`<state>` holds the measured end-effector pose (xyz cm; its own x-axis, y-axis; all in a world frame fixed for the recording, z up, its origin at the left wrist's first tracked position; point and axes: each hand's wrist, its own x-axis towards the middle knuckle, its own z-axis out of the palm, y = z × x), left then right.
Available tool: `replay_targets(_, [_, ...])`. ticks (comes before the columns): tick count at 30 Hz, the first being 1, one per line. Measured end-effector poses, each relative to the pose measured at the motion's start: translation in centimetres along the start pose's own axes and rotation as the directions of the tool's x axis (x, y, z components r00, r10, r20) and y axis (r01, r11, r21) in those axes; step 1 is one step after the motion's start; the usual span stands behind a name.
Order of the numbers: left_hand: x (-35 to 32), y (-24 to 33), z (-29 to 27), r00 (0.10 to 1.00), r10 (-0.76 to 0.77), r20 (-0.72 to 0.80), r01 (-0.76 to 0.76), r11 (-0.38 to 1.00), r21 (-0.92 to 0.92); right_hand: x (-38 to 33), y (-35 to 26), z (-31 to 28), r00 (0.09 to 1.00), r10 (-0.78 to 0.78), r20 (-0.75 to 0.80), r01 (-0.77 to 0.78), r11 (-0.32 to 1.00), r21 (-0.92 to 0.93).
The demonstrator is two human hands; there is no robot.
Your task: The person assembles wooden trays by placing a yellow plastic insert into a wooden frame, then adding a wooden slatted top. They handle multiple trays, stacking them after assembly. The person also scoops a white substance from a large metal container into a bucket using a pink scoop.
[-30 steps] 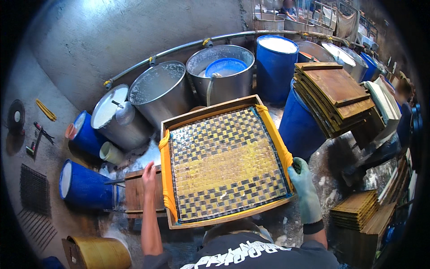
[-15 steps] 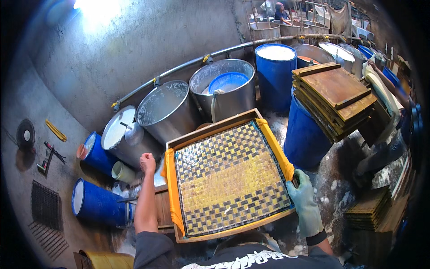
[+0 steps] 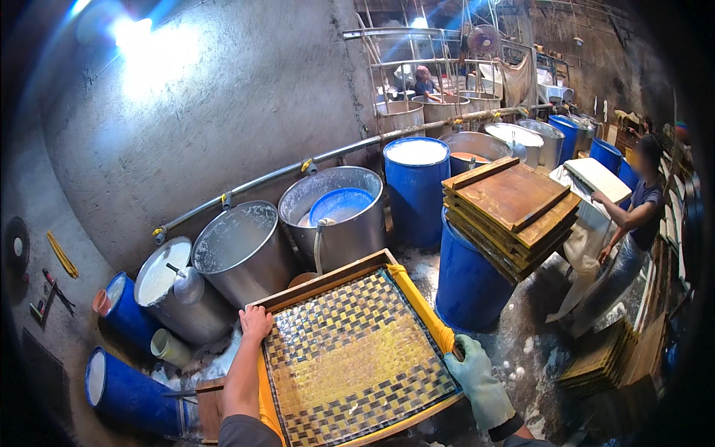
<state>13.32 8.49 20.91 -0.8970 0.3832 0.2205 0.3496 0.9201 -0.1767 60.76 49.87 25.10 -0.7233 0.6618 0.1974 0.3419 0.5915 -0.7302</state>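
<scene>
A square wooden tray (image 3: 272, 299) with raised sides stands before me, tilted, its bottom lined with a black and yellow checkered woven mat (image 3: 350, 357). Orange-yellow cloth (image 3: 417, 305) runs along its left and right sides. My bare left hand (image 3: 255, 322) grips the tray's rim near its far left corner. On the right side, my right hand (image 3: 474, 380), in a pale green rubber glove, is closed around the rim by the end of the cloth. What the tray rests on is hidden beneath it.
Large metal vats (image 3: 237, 249) and blue drums (image 3: 417, 194) line the wall under a pipe (image 3: 268, 180) with yellow-handled valves. Wooden boards (image 3: 514, 197) are stacked on a blue drum at right. A person (image 3: 633, 216) stands beyond, handling white cloth. More boards (image 3: 603, 354) lie on the wet floor.
My left hand, earlier raised off the tray's left side, now holds its rim. My right hand keeps its grip. The view has tilted up, and the tray appears lower.
</scene>
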Motion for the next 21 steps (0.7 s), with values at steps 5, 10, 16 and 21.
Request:
replay_targets(5, [0.4, 0.5, 0.4, 0.998, -0.059, -0.002, 0.059, 0.997, -0.057, -0.1, 1.1, 0.7, 0.999, -0.034, -0.022, 0.033, 0.998, -0.045])
replay_targets(10, [1.9, -0.8, -0.9, 0.979, -0.098, 0.177, 0.102, 0.995, -0.014, 0.0, 1.0, 1.0, 1.0, -0.006, -0.017, 0.006, 1.0, -0.025])
replay_targets(16, [0.7, -0.2, -6.9, 1.0, -0.006, 0.007, 0.008, 0.902, -0.432, -0.1, 1.3, 1.0, 0.997, -0.03, -0.067, 0.03, 0.999, -0.011])
replay_targets(21, [-6.2, -1.9, -8.5, 0.911, 0.064, 0.407, 0.392, 0.166, -0.905, -0.2, 1.7, 2.2, 0.984, -0.089, -0.157, 0.089, 0.996, -0.002])
